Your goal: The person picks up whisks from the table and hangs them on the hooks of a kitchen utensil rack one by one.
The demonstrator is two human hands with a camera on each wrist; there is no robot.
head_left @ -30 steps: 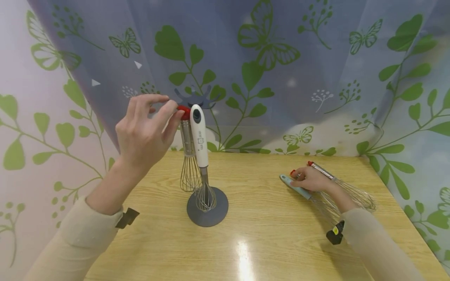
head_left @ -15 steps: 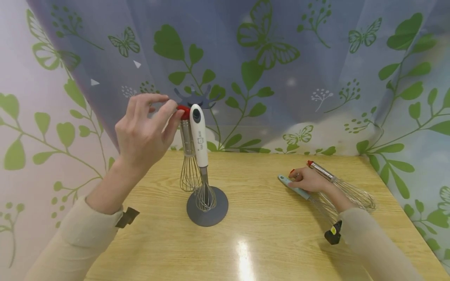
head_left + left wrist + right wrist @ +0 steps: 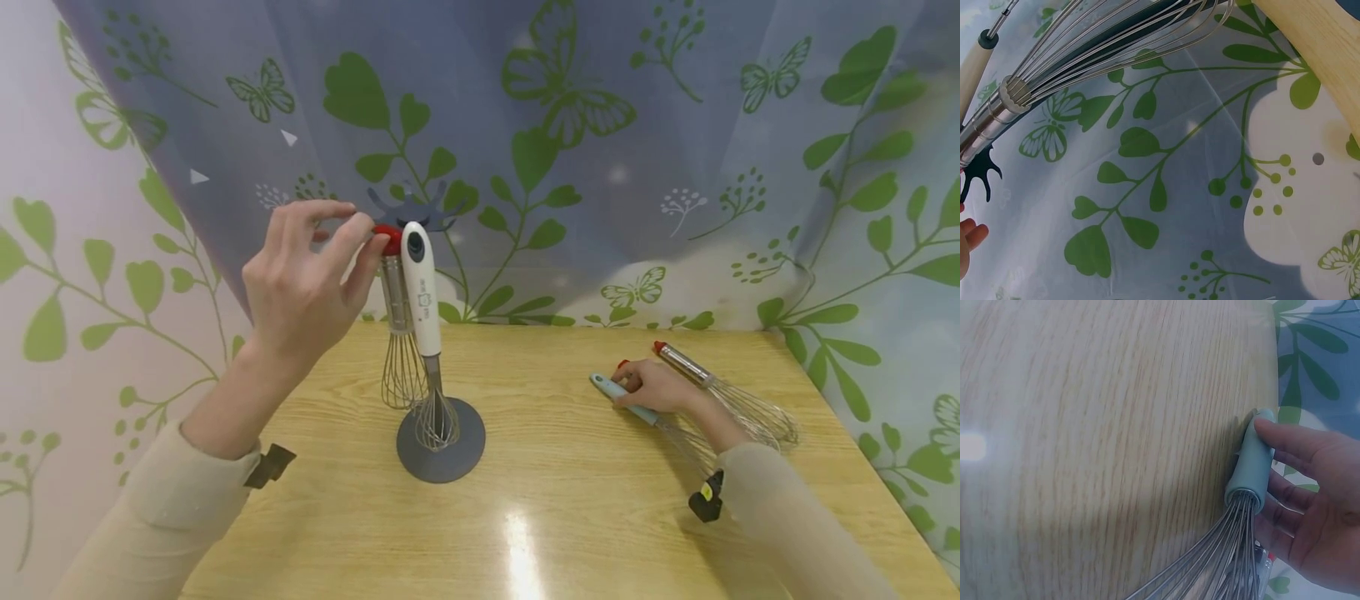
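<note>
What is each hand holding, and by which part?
Left hand: steel wire whisk, by its red handle tip. Right hand: wire whisk, by its pale blue handle.

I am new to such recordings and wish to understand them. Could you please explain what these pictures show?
There is no machine here, only a bare-handed person. One picture comes from a camera worn on the head, looking down; the others come from a camera on each wrist. The left hand pinches a metal-handled whisk by its red end at a dark stand, where a white-handled whisk hangs too. The right hand holds a pale blue whisk. Near it, a red-tipped whisk lies on the wooden table; another red tip shows behind the hand.
</note>
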